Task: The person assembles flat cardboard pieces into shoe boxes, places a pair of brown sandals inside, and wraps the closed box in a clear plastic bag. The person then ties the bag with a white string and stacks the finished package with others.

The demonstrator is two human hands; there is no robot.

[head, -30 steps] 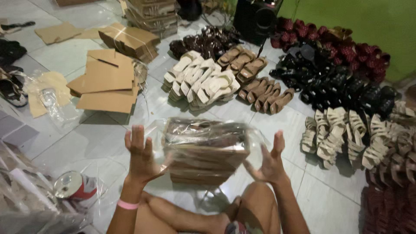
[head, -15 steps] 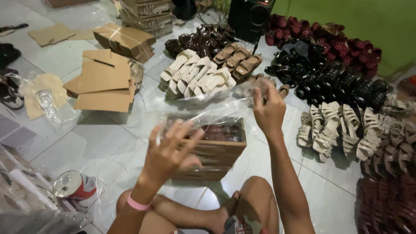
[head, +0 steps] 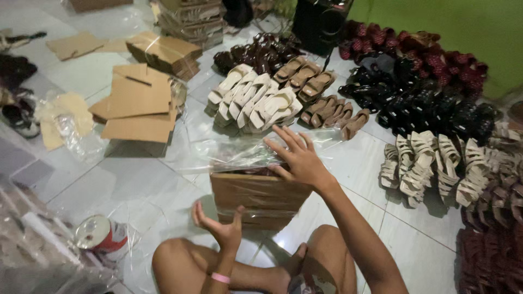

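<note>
Right hand (head: 298,158), fingers spread, presses the clear plastic wrap (head: 239,155), seemingly, atop the brown cardboard box (head: 256,198); left hand (head: 222,226) hovers open and empty, near.

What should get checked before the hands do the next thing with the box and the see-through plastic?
1. Right hand on the clear plastic sheet over the cardboard box: ok.
2. Left hand free, open, near the box's front: ok.
3. Box flat on the tiled floor: ok.
4. Plastic smooth over the top: not ok, it is wrinkled.
5. What is inside the box: cannot tell.
6. Tape roll close by on the left: ok.
</note>
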